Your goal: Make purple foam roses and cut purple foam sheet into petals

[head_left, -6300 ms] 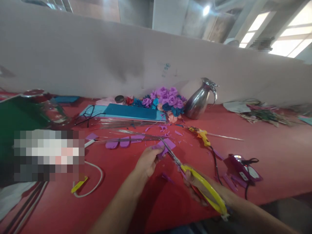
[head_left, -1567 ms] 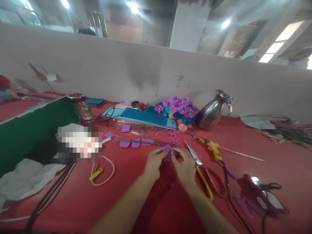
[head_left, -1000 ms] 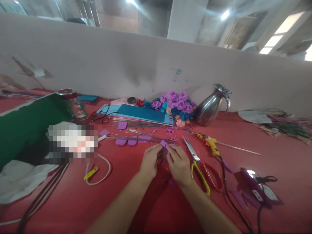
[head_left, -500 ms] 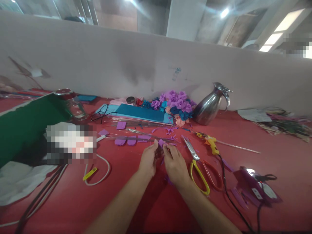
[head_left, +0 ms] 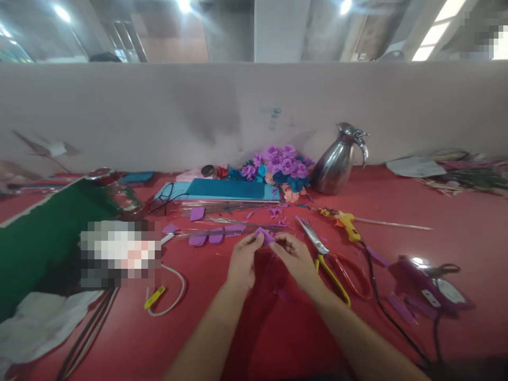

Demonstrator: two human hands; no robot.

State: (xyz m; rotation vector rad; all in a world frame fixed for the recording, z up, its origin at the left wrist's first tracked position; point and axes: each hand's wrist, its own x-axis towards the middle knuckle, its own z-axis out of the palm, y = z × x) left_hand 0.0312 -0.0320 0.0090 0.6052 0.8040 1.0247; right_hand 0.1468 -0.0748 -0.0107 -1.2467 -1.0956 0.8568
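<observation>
Between my two hands is a small piece of purple paper (head_left: 265, 236). My left hand (head_left: 243, 260) pinches its left side with the thumb on top, and my right hand (head_left: 294, 258) grips its right side between thumb and fingers. Just beyond lie purple paper petals (head_left: 216, 236) and thin wire stems (head_left: 228, 223). Scissors (head_left: 315, 236) with one yellow and one red handle rest to the right of my right hand, blades pointing away. Purple scraps (head_left: 280, 213) are scattered ahead of my fingers.
A yellow glue gun (head_left: 349, 226) with a black cord lies right of the scissors. Behind stand a metal jug (head_left: 335, 161) and a pile of paper roses (head_left: 283, 161), beside blue sheets (head_left: 226, 188). A purple device (head_left: 436, 288) sits at right, a green box (head_left: 47, 227) at left.
My right hand has shifted slightly right and its fingers have opened out a little. More of the purple paper shows between my hands. The camera view has levelled.
</observation>
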